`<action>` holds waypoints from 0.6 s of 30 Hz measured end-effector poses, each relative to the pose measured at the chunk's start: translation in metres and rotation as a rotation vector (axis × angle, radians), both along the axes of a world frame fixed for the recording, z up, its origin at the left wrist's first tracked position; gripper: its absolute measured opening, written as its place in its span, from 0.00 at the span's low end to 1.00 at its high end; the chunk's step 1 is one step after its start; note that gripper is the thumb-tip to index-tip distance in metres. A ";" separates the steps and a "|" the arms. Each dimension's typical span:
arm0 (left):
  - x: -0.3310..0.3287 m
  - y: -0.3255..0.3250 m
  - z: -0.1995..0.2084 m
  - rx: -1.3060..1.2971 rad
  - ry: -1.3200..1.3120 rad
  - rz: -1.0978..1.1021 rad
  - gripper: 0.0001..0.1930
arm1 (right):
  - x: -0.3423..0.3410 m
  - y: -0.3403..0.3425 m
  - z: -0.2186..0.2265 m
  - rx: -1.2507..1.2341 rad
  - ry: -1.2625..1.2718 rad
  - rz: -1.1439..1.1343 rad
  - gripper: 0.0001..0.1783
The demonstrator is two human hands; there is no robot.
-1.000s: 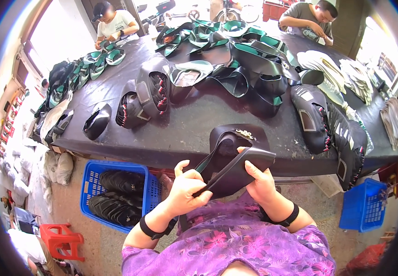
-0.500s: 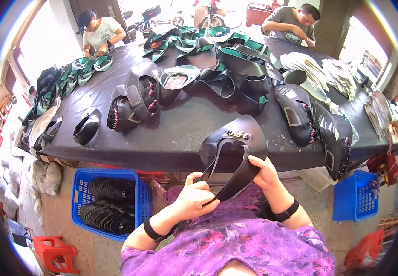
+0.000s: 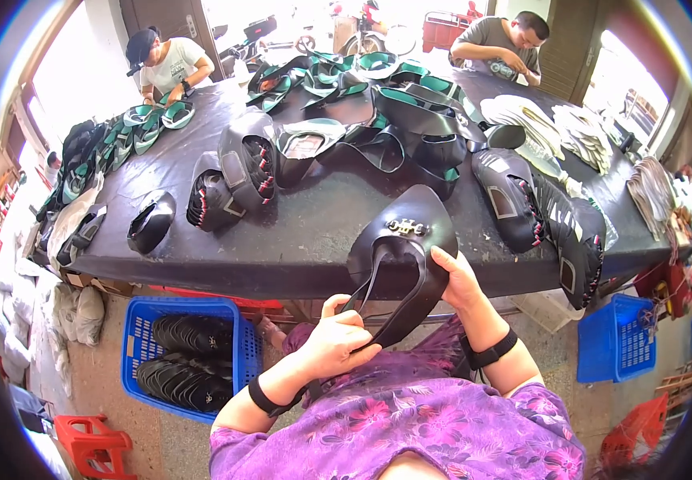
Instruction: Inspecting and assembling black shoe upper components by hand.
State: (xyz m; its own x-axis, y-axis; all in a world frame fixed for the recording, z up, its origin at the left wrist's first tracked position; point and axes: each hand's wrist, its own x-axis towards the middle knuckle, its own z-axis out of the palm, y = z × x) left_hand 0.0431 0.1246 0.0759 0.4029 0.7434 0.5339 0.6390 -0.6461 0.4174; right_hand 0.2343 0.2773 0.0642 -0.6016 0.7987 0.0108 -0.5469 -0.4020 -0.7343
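A black shoe upper with a metal ornament on its toe part is held between my two hands, toe pointing away from me toward the table edge. My left hand has its fingers closed on the back ends of the upper, at its near left. On the other side, my right hand grips the right flank, thumb on top beside the opening; its other fingers are hidden underneath. Nearest on the table are stacked black uppers to the left and more stacks to the right.
The dark-covered table carries a heap of green-lined black uppers and pale folded pieces. Below stand a blue basket of uppers, a second blue basket and a red stool. Two people work across the table.
The upper has shifted slightly away from me and left, its toe tilting a little more toward view. My right hand has moved up along its side; my left hand keeps its grip.
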 end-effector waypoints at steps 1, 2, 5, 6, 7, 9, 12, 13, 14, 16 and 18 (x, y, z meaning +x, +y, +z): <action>0.002 0.000 0.000 0.015 -0.007 0.014 0.12 | -0.002 0.001 -0.001 -0.001 -0.022 -0.018 0.21; 0.003 0.001 0.001 0.031 -0.013 0.031 0.12 | -0.004 0.003 -0.004 0.001 -0.021 -0.016 0.21; 0.011 0.007 0.006 0.082 0.039 0.024 0.14 | -0.005 0.006 -0.009 0.116 -0.171 -0.162 0.21; 0.014 0.009 0.008 0.080 0.041 0.030 0.14 | -0.005 0.007 -0.008 0.115 -0.170 -0.155 0.21; 0.016 0.012 0.010 0.124 0.047 0.010 0.15 | -0.006 0.009 -0.007 0.142 -0.176 -0.197 0.19; 0.022 0.019 0.019 0.187 0.070 -0.027 0.16 | -0.005 0.014 0.000 0.147 -0.127 -0.242 0.16; 0.027 0.025 0.027 0.239 0.151 -0.039 0.14 | -0.005 0.024 0.017 0.232 -0.072 -0.290 0.14; 0.029 0.027 0.032 0.238 0.153 -0.039 0.14 | -0.006 0.025 0.024 0.276 -0.070 -0.330 0.13; 0.033 0.029 0.037 0.211 0.183 -0.047 0.11 | -0.008 0.030 0.026 0.370 -0.094 -0.419 0.12; 0.038 0.031 0.038 0.179 0.213 -0.061 0.09 | 0.000 0.051 0.026 0.591 -0.382 -0.517 0.12; 0.036 0.048 0.023 0.052 0.472 -0.070 0.08 | 0.004 0.079 0.007 0.670 -0.552 -0.425 0.13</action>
